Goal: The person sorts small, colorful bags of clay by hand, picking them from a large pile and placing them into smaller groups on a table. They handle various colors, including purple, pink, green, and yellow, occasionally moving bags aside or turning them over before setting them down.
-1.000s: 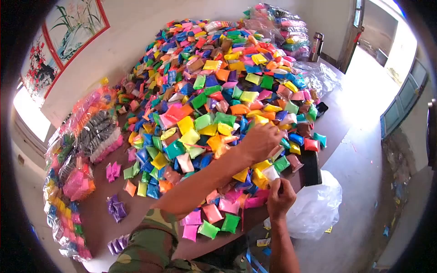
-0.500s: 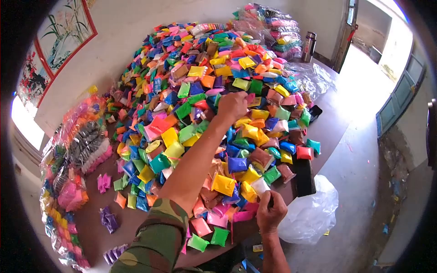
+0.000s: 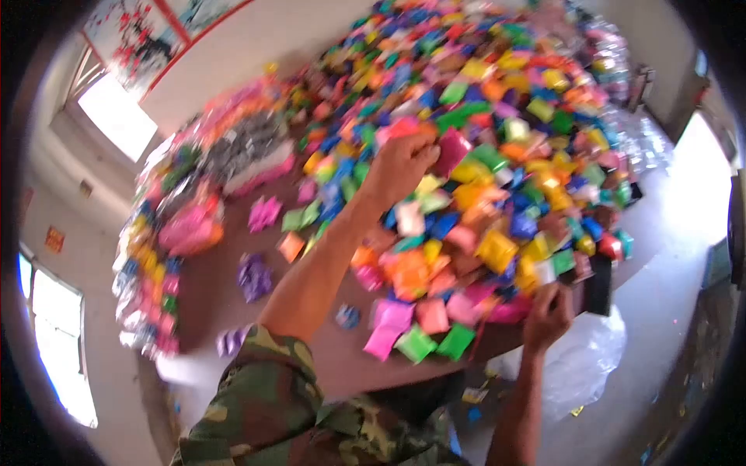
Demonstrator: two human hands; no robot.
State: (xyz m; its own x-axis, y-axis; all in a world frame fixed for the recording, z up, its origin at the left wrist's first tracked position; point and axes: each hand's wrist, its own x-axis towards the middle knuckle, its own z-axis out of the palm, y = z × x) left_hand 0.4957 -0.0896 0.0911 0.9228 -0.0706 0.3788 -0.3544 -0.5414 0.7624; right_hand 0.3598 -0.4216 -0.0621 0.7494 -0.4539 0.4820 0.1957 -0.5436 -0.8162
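Left hand pinches one magenta packet atop an uncountable heap of coloured packets. Right hand is curled at the surface edge beside one white packet, its grip blurred.

You are reading nothing here: blur is smearing the whole view, and no letter, number or brand is coming through. The small orange square plaque on the pale wall to your left is showing only a smudge. The red-framed blossom painting higher up is offering no script you can make out. The heap of small coloured plastic sachets on the brown table is showing plain colour only, and so are the magenta plastic sachet your left hand is pinching and the white plastic sachet your right hand is gripping.
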